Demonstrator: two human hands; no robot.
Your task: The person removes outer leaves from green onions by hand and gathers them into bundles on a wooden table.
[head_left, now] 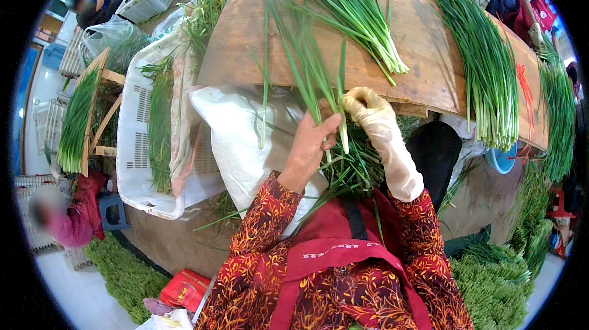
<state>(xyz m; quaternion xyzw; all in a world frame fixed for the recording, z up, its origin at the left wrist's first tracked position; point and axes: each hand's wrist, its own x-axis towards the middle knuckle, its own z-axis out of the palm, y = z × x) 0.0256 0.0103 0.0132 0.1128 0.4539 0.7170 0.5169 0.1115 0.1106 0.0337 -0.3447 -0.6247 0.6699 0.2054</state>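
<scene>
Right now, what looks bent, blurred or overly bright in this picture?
Head view: the wooden board bows inside a round, black-cornered frame; the green stalks in the left hand smear toward their tips, perhaps from motion; the white sack looks brightest nearby, though not clearly glaring.

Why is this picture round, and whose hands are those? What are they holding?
They belong to a person in dark red, leafy-patterned sleeves; there's no robot. The camera sits on the person's head, looking down through a wide lens, so the view looks round. The left hand is bare and holds a few long, thin green stalks with pale ends. The right hand wears a thin, cream-coloured glove and curls close to those stalks; I can't tell if it grips one. On the brown wooden table lie a fanned bunch of green stalks and, farther right, a bigger green bundle.
</scene>
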